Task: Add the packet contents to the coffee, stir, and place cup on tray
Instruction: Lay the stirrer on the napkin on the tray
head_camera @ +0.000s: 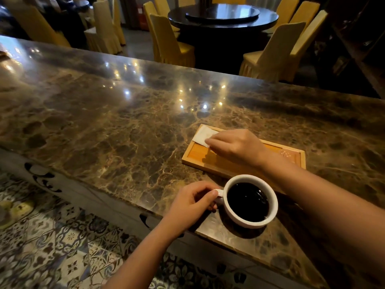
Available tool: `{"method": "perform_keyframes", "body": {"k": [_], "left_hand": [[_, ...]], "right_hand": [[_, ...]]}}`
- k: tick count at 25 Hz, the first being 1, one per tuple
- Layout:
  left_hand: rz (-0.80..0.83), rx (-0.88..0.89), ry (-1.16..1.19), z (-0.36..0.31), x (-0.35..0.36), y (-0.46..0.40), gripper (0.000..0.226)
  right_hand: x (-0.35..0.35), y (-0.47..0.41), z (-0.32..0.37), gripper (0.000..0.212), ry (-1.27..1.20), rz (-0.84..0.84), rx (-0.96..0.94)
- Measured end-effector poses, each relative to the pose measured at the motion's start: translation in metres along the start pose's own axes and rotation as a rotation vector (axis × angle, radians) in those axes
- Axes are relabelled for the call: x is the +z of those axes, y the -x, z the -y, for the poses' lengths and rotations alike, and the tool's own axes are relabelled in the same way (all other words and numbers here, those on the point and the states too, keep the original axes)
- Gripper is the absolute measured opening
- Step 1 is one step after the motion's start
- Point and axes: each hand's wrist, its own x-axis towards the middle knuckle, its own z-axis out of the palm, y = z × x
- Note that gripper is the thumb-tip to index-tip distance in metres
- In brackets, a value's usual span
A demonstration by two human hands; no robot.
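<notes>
A white cup (251, 222) full of black coffee stands on the marble counter near its front edge. My left hand (190, 204) pinches the cup's handle on its left side. Behind the cup lies a shallow wooden tray (194, 156). A white packet (203, 135) rests across the tray's far left corner. My right hand (235, 146) reaches over the tray, and its fingertips close on the packet's right end. No spoon or stirrer is in sight.
The brown marble counter (116, 122) stretches far to the left and behind the tray. Beyond its far edge stand yellow-covered chairs (168, 42) around a dark round table (223, 15). Patterned floor tiles (62, 236) lie below the counter's front edge.
</notes>
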Motion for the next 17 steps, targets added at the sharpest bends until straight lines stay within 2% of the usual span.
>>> {"method": "perform_keyframes", "body": {"k": [2,4,11,14,17], "left_hand": [[-0.011,-0.013,0.013,0.0,0.0,-0.001,0.016],[-0.019,-0.019,0.026,0.001,0.0,-0.001,0.018],[-0.019,-0.039,0.031,-0.001,0.0,-0.001,0.017],[-0.01,-0.035,0.031,-0.002,0.0,-0.001,0.016],[0.001,-0.029,0.01,-0.002,0.0,-0.001,0.016]], "right_hand": [[0.006,0.001,-0.001,0.023,-0.013,0.056,-0.078],[0.01,0.001,0.0,0.031,-0.039,0.088,-0.136],[0.023,0.006,0.006,0.025,-0.063,0.185,-0.156],[0.017,0.009,0.004,0.03,-0.034,0.215,-0.095],[-0.008,0.026,0.004,0.03,0.055,0.224,0.068]]}}
